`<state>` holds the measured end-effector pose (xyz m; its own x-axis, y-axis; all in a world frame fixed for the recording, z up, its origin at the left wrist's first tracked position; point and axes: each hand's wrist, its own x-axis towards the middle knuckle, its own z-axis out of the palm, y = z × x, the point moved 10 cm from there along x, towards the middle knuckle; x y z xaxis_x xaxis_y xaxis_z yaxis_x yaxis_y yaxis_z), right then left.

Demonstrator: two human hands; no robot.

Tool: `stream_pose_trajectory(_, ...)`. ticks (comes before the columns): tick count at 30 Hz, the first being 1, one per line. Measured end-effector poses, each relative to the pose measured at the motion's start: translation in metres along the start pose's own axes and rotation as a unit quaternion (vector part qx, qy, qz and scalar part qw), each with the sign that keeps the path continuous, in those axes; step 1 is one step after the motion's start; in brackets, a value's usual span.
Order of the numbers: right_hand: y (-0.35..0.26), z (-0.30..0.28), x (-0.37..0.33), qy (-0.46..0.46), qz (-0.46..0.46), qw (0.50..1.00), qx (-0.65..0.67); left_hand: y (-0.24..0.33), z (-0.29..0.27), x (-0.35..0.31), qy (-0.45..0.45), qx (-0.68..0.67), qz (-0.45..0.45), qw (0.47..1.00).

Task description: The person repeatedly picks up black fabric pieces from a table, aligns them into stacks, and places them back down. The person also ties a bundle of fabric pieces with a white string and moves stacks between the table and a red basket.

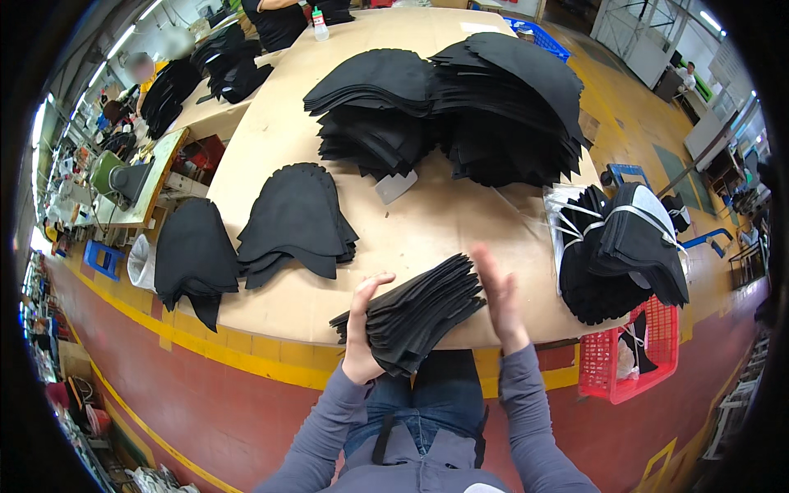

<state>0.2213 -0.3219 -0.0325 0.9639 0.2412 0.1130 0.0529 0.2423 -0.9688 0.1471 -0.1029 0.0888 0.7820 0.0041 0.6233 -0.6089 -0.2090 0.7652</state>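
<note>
A fanned stack of black fabric pieces (427, 308) is tilted at the table's near edge, its lower end overhanging toward my lap. My left hand (360, 333) is at the stack's left end and grips it, with the thumb side up; its other fingers are mostly hidden. Just off the right end, my right hand (500, 300) is held open, fingers stretched out and palm toward the layers. Left of the hands lie two piles of black curved cut pieces, one pile (296, 218) on the table and another pile (196, 255) hanging over its left edge.
Tall black stacks (509, 107) stand at the table's far side, near a white tag (397, 187). A strapped black bundle (629, 246) sits at the right edge, above a red basket (629, 353). A blue stool (103, 259) and a sewing workstation (123, 181) are left. Other people work farther back.
</note>
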Motion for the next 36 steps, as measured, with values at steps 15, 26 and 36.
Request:
stream_pose_trajectory(15,-0.152,0.14,-0.024,-0.098,-0.27,0.906,-0.312,-0.026,-0.024,-0.017,0.089,-0.063,-0.052,0.993)
stream_pose_trajectory(26,-0.043,0.032,-0.078,0.288,-0.181,0.94,-0.03,-0.053,-0.045,-0.049,0.203,-0.168,-0.171,0.949)
stream_pose_trajectory(36,-0.003,0.042,-0.053,0.072,0.005,0.98,0.186,-0.049,-0.029,-0.077,0.198,-0.567,-0.158,0.783)
